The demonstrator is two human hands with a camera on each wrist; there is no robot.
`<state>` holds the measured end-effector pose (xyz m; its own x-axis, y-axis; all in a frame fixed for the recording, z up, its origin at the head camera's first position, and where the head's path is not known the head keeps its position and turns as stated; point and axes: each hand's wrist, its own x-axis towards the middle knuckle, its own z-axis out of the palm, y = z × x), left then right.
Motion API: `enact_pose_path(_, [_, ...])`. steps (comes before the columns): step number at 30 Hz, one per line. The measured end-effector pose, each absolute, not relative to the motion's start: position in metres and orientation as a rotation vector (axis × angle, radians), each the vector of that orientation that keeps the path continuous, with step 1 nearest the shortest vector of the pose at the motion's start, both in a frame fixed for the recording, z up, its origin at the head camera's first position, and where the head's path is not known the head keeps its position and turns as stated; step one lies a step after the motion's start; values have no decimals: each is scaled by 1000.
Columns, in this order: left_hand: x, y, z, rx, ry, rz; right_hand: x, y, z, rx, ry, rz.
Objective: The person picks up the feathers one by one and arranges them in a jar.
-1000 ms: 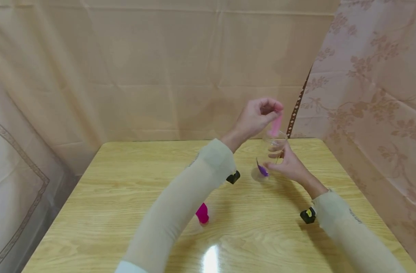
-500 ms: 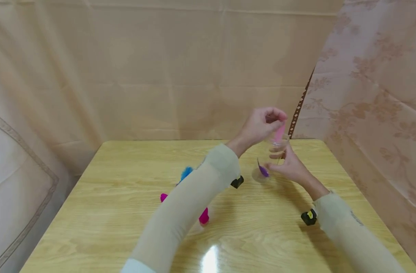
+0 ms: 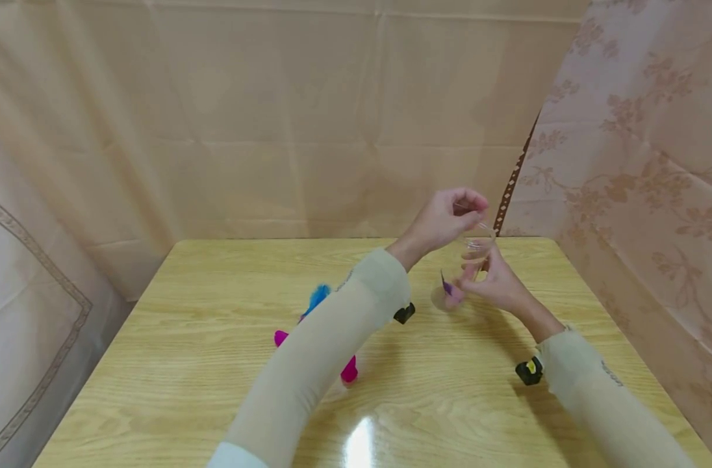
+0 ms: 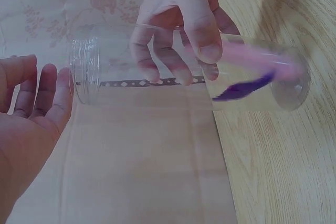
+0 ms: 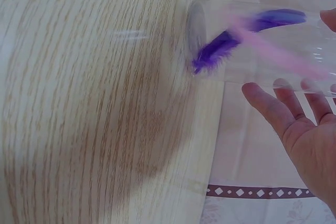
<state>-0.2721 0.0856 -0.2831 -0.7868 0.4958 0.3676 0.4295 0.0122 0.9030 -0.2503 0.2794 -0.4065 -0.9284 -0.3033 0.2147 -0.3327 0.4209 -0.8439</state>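
A clear cylindrical jar (image 4: 118, 66) stands tilted over the far right of the table, its mouth facing my left hand. My right hand (image 3: 499, 283) grips the jar's side, with fingers and thumb round it. Near the bottom, inside, lie a purple feather (image 5: 220, 46) and a blurred pink feather (image 4: 257, 59). Just at the jar's threaded rim is my left hand (image 3: 446, 218), its fingers loosely bent and holding nothing. In the left wrist view its fingertips come close to the rim; whether they touch it I cannot tell.
On the wooden table (image 3: 216, 312), a blue feather (image 3: 317, 298) and magenta pieces (image 3: 349, 370) show partly behind the left sleeve (image 3: 321, 351). Beige cloth (image 3: 274, 130) hangs behind the table, and a patterned cloth (image 3: 642, 195) along the right.
My left hand lowered the pink feather to the jar's mouth and let it go; it has dropped to the bottom beside the purple one. My right hand keeps its hold on the jar.
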Motion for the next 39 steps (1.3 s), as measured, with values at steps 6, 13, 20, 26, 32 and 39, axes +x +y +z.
enact_pose_path(6, [-273, 87, -285, 985, 2189, 1930, -250, 279, -407, 602, -2595, 1581])
enact_pose_path(13, [-274, 83, -285, 979, 2214, 1883, -251, 278, -410, 599, -2604, 1568])
enact_pose_path(20, [-274, 50, -279, 1033, 2216, 1759, -250, 277, -410, 593, -2610, 1553])
enact_pose_path(26, [-279, 8, -288, 874, 2262, 1489, -247, 280, -405, 543, -2675, 1528])
enact_pose_path(32, [-277, -31, -314, 775, 2432, 976, -247, 283, -409, 528, -2685, 1506])
enact_pose_path(39, [-269, -70, -358, 606, 2445, 767, -250, 282, -416, 538, -2675, 1505])
